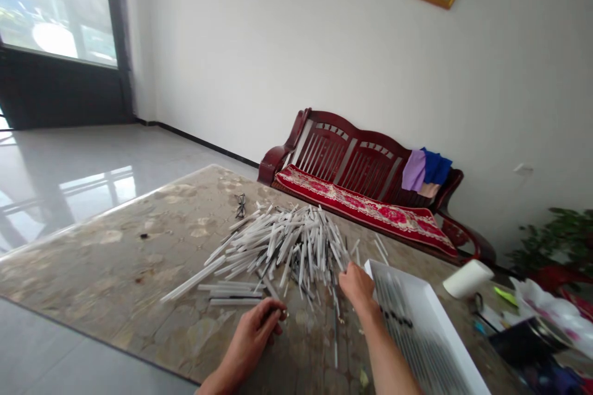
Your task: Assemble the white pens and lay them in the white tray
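A big heap of white pen barrels lies in the middle of a brown marbled table. My left hand rests near the front edge, its fingers pinched round a thin dark pen part. My right hand reaches to the right edge of the heap, fingers curled down among the pens; what they hold is hidden. Right of that hand stands a white tray with rows of thin dark refills.
A pair of glasses lies behind the heap. A white roll and mixed clutter sit at the table's right end. Behind the table stands a dark red wooden bench with a patterned cushion; a potted plant is at far right.
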Action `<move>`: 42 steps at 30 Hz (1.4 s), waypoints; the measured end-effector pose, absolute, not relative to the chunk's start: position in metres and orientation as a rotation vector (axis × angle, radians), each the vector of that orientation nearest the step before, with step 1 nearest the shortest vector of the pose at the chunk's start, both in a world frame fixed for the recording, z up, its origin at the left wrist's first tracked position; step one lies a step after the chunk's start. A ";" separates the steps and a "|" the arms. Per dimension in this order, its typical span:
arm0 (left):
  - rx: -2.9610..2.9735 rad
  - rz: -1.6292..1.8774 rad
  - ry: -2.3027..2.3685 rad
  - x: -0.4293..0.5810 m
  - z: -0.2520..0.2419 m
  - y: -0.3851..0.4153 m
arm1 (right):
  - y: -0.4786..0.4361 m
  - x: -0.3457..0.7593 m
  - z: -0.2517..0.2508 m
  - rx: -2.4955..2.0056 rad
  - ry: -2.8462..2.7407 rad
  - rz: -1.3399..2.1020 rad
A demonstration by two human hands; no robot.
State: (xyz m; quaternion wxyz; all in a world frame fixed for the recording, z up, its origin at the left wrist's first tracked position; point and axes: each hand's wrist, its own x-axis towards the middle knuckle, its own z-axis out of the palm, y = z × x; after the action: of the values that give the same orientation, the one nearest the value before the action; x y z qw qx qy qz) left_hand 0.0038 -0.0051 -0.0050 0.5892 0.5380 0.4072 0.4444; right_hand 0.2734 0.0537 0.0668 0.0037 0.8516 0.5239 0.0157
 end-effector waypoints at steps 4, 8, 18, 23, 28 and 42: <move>1.266 1.020 0.973 0.005 -0.007 -0.004 | 0.019 0.269 0.062 2.941 1.786 -0.234; 1.238 0.991 0.942 0.005 -0.006 -0.002 | -0.020 0.222 0.042 3.164 2.080 -1.100; 1.039 1.121 0.942 -0.003 0.012 -0.004 | -0.044 0.162 0.037 2.693 2.674 -1.167; 0.848 1.224 0.975 -0.004 0.013 -0.003 | -0.013 0.230 0.046 3.072 2.205 -0.461; 0.721 1.239 0.933 -0.002 0.011 -0.001 | 0.009 0.258 0.049 2.878 1.849 -0.180; 0.605 1.200 0.942 -0.003 0.017 0.001 | -0.037 0.224 0.045 2.929 2.556 -0.555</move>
State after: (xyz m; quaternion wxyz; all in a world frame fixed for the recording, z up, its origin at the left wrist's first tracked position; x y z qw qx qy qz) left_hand -0.0033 0.0012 0.0166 0.6816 0.2696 0.4200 0.5351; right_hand 0.2243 -0.0366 0.0447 -0.3826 0.6891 0.6014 -0.1306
